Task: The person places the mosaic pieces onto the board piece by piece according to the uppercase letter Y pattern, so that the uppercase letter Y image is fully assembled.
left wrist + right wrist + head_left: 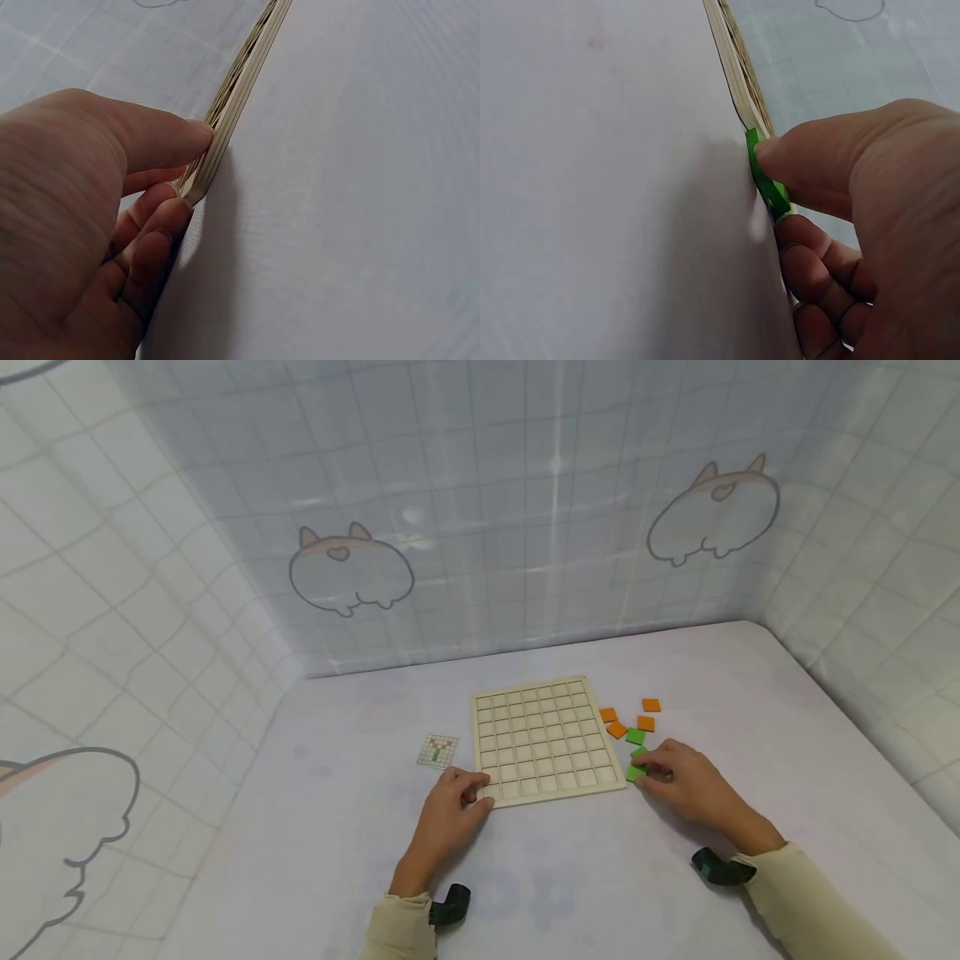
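A pale wooden grid board (546, 742) lies on the table, its squares bare. My left hand (448, 814) grips its near left corner, thumb on the front edge and fingers bent at the side; the left wrist view shows the thumb on the board's edge (238, 97). Just past the near right corner, my right hand (686, 781) pinches a green square tile (636, 773) between thumb and fingers. That green tile (763, 176) lies close beside the board's corner in the right wrist view. Another green tile (639, 752) is partly covered by the fingers.
Beyond the right hand lie one more green tile (635, 736) and several orange tiles (651, 705), some close to the board's right edge. A small pattern card (437, 751) with a coloured Y shape lies left of the board. Tiled-print curtains (487, 527) surround the white table (337, 827).
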The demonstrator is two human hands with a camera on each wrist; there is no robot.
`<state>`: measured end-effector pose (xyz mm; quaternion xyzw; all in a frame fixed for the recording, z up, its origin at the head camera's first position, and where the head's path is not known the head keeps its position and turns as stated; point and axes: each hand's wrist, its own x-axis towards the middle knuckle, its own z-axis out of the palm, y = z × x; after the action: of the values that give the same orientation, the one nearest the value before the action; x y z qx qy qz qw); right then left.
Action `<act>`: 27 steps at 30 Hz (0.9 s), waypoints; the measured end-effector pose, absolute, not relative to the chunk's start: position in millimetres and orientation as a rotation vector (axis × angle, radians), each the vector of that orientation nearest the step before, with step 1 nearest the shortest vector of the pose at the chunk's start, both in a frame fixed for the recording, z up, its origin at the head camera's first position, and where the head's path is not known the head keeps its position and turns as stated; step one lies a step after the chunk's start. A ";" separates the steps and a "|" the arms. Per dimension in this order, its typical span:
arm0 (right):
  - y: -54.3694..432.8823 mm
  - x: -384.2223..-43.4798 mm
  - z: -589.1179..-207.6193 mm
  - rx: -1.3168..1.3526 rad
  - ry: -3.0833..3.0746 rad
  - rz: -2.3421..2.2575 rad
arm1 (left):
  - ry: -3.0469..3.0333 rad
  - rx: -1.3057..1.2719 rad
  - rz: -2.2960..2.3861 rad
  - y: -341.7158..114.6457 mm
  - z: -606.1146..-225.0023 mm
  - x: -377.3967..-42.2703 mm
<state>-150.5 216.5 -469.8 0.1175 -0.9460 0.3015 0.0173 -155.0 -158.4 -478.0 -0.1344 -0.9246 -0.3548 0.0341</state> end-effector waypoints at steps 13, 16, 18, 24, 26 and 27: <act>209.5 -142.9 -472.6 0.270 -2.901 1.106 | -2.842 -0.437 -1.110 -159.0 -481.5 -153.8; 209.7 -142.9 -473.5 0.198 -2.892 1.127 | -2.839 -0.445 -1.122 -160.0 -480.2 -153.2; 210.6 -144.4 -472.2 0.164 -2.875 1.140 | -2.833 -0.452 -1.128 -160.7 -479.8 -154.0; 211.8 -152.4 -464.2 0.170 -2.826 1.338 | -2.832 -0.450 -1.132 -161.4 -479.3 -157.4; 210.9 -154.0 -462.7 0.169 -2.820 1.438 | -2.836 -0.448 -1.136 -161.3 -479.3 -157.8; 210.0 -154.4 -462.3 0.167 -2.818 1.476 | -2.842 -0.443 -1.139 -161.1 -479.5 -158.0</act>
<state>-154.4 210.0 -462.3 0.0526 -0.8844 0.4633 -0.0218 -158.0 -161.1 -479.5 -0.1433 -0.9184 -0.3681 0.0238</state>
